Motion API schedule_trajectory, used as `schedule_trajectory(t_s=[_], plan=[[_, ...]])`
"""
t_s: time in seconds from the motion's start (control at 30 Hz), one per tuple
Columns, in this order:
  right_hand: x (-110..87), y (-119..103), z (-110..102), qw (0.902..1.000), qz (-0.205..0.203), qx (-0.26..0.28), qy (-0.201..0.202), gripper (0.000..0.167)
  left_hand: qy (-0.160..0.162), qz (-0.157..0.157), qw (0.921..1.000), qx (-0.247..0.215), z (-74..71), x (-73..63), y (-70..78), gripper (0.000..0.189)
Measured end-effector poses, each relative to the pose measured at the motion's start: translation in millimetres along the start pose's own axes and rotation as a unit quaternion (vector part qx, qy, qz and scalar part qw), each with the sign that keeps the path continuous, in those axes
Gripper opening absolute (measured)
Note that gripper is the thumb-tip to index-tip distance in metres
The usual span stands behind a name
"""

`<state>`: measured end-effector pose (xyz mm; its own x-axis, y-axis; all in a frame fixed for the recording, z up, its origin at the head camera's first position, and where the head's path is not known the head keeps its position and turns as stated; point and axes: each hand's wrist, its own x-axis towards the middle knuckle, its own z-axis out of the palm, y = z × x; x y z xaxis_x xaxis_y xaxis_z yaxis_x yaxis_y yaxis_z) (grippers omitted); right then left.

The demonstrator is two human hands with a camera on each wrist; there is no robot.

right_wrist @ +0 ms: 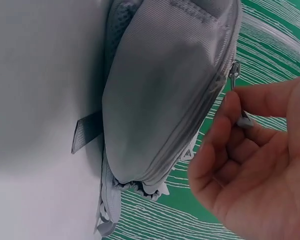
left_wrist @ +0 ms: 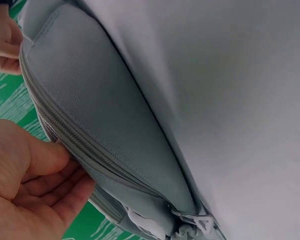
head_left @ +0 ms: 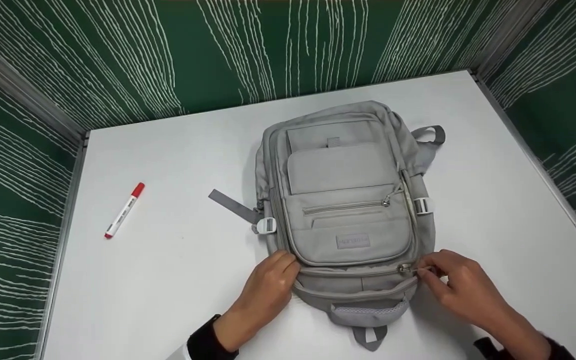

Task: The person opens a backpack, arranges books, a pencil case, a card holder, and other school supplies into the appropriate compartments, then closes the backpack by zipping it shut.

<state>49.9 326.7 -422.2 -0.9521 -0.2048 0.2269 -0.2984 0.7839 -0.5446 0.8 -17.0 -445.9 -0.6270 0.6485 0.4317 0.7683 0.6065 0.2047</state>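
A grey backpack (head_left: 343, 175) lies front side up on the white table, its top handle toward me. Its main compartment gapes at the near end, between two zipper edges. My right hand (head_left: 460, 285) pinches the cord of a metal zipper pull (head_left: 405, 268) at the near right corner; the right wrist view shows the zipper pull (right_wrist: 234, 70) above thumb and finger. At the near left corner my left hand (head_left: 270, 280) grips the bag's zippered edge (left_wrist: 90, 150) between thumb and fingers, as the left wrist view shows.
A red-capped white marker (head_left: 124, 210) lies on the table (head_left: 178, 280) to the left. A loose grey strap (head_left: 233, 206) sticks out from the bag's left side, and another strap loop (head_left: 430, 134) at the upper right. Green panels (head_left: 218, 50) with white lines stand around the table.
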Motion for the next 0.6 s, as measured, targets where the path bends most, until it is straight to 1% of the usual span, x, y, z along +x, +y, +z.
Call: schedule_trajectory(t_s=[0.13, 0.2, 0.37, 0.47, 0.6], plan=[[2.6, 1, -2, 0.9998, -0.010, -0.017, 0.000, 0.023, -0.001, 0.003, 1.0000, -0.004, -0.7, 0.2, -0.1, 0.021], [4.1, 0, -5, 0.9997, -0.016, -0.016, 0.001, 0.023, 0.000, 0.005, 1.0000, -0.006, -0.2, 0.7, -0.1, 0.021], [4.4, 0, -15, 0.9997, -0.022, 0.008, -0.005, 0.021, 0.004, 0.003, 0.9998, -0.017, 0.7, 1.2, -1.0, 0.024], [3.1, 3, -24, 0.9996, -0.021, 0.000, 0.018, 0.024, 0.005, -0.008, 0.9996, -0.026, 0.0, 0.2, -2.8, 0.028], [-0.2, 11, -32, 0.9992, -0.006, -0.008, 0.039, 0.028, 0.008, -0.023, 0.9992, -0.033, -3.1, -4.3, -4.6, 0.030]])
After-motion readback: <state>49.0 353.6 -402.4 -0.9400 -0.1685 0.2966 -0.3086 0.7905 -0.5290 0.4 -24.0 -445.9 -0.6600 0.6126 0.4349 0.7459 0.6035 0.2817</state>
